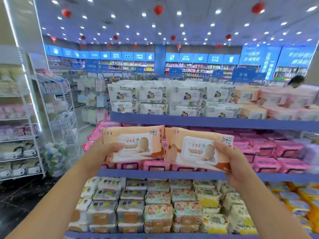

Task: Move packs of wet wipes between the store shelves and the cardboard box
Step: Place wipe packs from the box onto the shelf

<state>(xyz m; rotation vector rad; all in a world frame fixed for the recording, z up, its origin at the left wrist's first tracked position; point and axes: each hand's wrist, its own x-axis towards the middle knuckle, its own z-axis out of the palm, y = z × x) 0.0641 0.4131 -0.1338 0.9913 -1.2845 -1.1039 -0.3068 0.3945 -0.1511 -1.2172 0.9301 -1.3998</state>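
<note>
I hold two peach-coloured packs of wet wipes up in front of the store shelves. My left hand grips the left pack by its left end. My right hand grips the right pack by its right end. Both packs face me, with white lids and price stickers, at the height of the middle shelf. The top shelf carries white packs and, to the right, matching peach packs. No cardboard box is in view.
Pink packs fill the middle shelf and mixed pastel packs the lower one. White wire racks stand at the left over a dark floor. A person is behind the top shelf at the right.
</note>
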